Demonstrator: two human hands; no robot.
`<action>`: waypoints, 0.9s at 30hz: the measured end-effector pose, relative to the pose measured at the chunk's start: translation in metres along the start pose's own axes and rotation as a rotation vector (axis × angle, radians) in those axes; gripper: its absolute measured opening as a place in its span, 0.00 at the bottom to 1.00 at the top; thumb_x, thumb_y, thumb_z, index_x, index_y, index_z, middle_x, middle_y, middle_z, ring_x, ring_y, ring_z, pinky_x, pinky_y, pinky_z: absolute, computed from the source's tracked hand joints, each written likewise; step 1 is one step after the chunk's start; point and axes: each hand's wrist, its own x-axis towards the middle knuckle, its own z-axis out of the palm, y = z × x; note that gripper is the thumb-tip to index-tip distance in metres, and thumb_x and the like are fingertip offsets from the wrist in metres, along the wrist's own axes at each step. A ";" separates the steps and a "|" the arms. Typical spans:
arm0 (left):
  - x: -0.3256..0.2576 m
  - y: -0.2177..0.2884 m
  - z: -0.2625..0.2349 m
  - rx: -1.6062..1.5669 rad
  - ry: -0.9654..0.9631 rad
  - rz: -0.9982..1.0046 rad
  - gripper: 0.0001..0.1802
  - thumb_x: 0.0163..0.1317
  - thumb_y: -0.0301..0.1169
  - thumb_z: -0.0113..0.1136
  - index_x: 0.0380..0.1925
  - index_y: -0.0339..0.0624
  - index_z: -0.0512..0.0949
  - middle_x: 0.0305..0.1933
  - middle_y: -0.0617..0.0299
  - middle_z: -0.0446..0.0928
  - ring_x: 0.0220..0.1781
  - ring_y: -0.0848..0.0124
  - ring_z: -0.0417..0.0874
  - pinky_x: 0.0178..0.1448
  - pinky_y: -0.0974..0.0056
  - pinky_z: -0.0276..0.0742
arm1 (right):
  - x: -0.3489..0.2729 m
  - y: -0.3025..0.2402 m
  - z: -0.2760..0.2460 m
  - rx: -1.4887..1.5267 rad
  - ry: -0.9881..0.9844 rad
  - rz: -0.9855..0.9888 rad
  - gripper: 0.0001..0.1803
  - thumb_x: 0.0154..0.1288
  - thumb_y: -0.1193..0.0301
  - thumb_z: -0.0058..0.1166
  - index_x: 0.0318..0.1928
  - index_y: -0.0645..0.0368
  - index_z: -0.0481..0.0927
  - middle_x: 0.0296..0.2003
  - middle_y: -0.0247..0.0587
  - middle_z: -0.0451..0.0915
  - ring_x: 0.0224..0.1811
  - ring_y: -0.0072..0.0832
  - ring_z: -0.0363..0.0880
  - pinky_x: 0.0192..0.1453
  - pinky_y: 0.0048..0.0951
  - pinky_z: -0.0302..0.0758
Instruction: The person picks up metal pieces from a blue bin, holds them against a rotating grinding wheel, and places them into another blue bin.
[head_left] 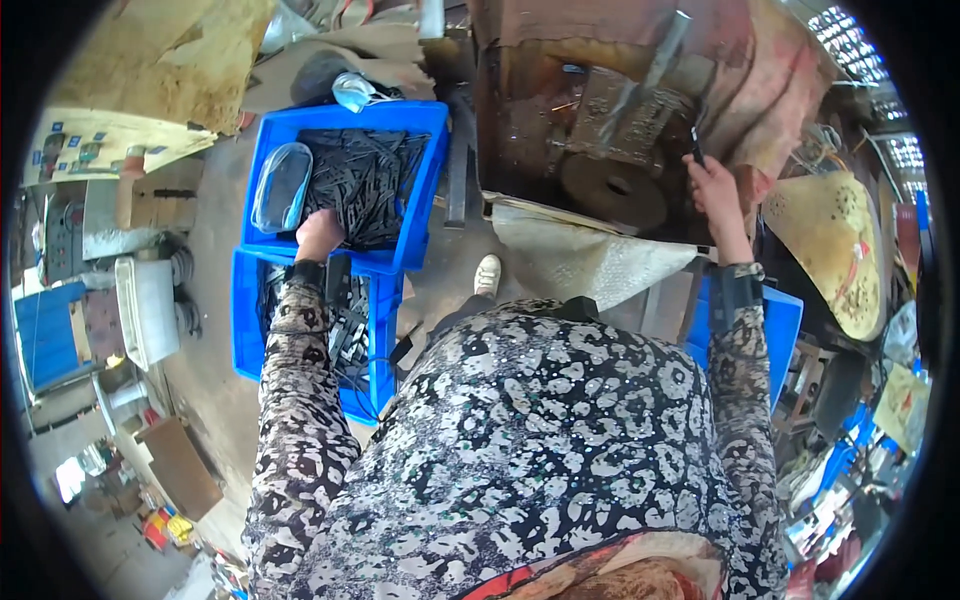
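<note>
Over the upper blue bin (437, 150) on the left, my left hand (320, 235) is at the near edge of a heap of thin dark metal strips (365, 180). Its fingers are curled; what they hold, if anything, is hidden. A clear plastic box (284, 188) lies on the heap just beyond it. On the right, my right hand (714, 195) pinches a small dark metal strip (697, 146), its tip pointing away from me. That hand is at the right side of a wet brown machine tray (530, 150), apart from the round grinding wheel (612, 190) in it.
A second blue bin (246, 330) with metal strips stands nearer me, touching the first. A blue mask (353, 92) lies on the bin's far rim. White sheeting (590, 250) hangs below the tray. Another blue bin (782, 335) is partly hidden by my right arm.
</note>
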 end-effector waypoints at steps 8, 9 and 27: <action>0.001 0.012 -0.001 0.359 -0.059 0.094 0.13 0.54 0.35 0.54 0.35 0.48 0.85 0.43 0.54 0.83 0.47 0.57 0.84 0.44 0.58 0.79 | 0.020 0.072 0.020 -0.312 0.093 -0.161 0.08 0.68 0.67 0.49 0.43 0.54 0.78 0.18 0.22 0.66 0.13 0.12 0.60 0.15 0.17 0.56; -0.003 0.015 -0.014 0.345 -0.019 0.039 0.14 0.55 0.35 0.53 0.36 0.49 0.85 0.43 0.54 0.83 0.46 0.57 0.85 0.45 0.57 0.79 | 0.024 0.083 0.018 -0.343 0.112 -0.210 0.07 0.68 0.67 0.49 0.40 0.55 0.78 0.18 0.23 0.67 0.14 0.13 0.62 0.16 0.19 0.57; -0.053 0.234 -0.157 -1.551 -0.192 0.590 0.10 0.69 0.27 0.46 0.46 0.39 0.74 0.39 0.61 0.81 0.34 0.75 0.81 0.37 0.71 0.78 | 0.004 0.033 0.061 -0.380 0.069 -0.087 0.12 0.68 0.66 0.45 0.34 0.64 0.72 0.22 0.52 0.76 0.16 0.38 0.77 0.23 0.38 0.72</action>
